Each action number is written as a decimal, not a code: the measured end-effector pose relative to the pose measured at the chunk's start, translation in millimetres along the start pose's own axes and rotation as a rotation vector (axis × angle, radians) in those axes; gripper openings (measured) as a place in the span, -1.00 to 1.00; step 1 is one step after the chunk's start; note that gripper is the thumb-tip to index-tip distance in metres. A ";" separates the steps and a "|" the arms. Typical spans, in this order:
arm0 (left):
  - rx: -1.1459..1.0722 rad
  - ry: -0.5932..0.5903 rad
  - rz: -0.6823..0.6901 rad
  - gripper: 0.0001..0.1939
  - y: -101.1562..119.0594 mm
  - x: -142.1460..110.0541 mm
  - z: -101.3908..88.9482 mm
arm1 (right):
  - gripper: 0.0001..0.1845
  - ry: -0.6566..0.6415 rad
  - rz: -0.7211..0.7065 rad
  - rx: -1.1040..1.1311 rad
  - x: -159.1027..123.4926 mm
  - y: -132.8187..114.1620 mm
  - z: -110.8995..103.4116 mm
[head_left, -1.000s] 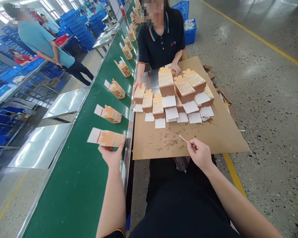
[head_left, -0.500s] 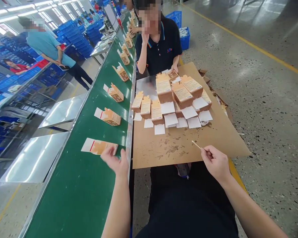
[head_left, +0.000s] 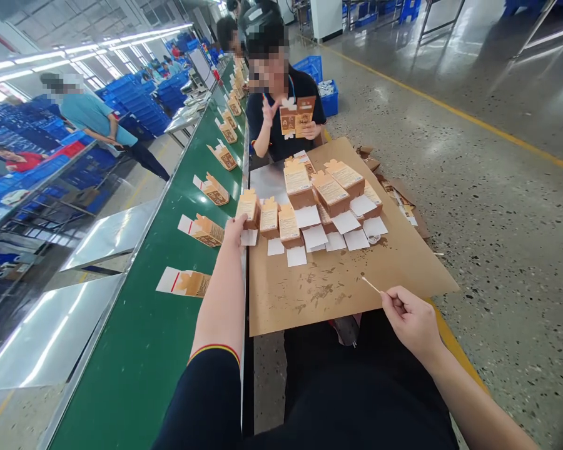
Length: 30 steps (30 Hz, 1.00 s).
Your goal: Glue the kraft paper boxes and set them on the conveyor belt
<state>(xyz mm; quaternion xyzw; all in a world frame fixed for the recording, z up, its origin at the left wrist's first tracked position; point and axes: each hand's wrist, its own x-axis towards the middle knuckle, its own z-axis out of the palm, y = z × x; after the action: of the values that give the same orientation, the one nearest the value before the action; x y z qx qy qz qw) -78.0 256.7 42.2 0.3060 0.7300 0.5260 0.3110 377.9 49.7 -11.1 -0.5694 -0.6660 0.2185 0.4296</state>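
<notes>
My left hand (head_left: 237,229) reaches forward to the leftmost carton (head_left: 248,205) of a group on the cardboard sheet (head_left: 309,312). Its fingers close on that carton's near left side, and some of them are hidden. A thin cotton swab (head_left: 371,285) is pinched in my right hand (head_left: 410,317), its tip above the sheet's front part. Several more tan and brown cartons (head_left: 298,181) lie grouped or stacked ahead, white flaps (head_left: 296,256) pointing toward me. Beside my left forearm, an open carton (head_left: 192,283) with a red-striped white flap lies on the green conveyor belt (head_left: 136,350).
A row of open cartons (head_left: 214,189) runs up the belt. Across the sheet, a co-worker (head_left: 263,106) holds an unfolded carton (head_left: 296,117). Blue crates (head_left: 327,100) stand behind. Another person (head_left: 91,119) stands beyond the belt. Dark marks spot the sheet.
My left hand let go of a carton on the belt and moved forward to the leftmost carton on the sheet. My right hand kept the cotton swab. The co-worker raised a carton.
</notes>
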 end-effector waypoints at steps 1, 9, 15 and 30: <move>-0.012 0.003 -0.006 -0.57 -1.3 -7.6 -12.6 | -0.56 0.000 0.002 0.003 -0.1 0.8 -1.0; -0.366 -0.151 0.061 -0.16 -58.7 -156.3 -62.4 | -0.59 -0.112 -0.064 0.068 -4.2 -9.2 14.6; -0.282 -0.162 -0.011 -0.14 -89.8 -224.6 -16.9 | -0.65 -0.318 -0.265 -0.003 -8.5 -24.6 78.4; -0.114 -0.136 0.051 -0.19 -93.8 -234.3 -0.5 | -0.65 -0.278 -0.344 -0.179 6.8 -9.2 102.1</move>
<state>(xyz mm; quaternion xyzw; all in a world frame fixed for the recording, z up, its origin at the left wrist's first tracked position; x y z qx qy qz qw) 55.5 50.7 -16.6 0.3412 0.6681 0.5524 0.3634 288.9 74.1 -56.4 -0.4476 -0.8228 0.1584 0.3125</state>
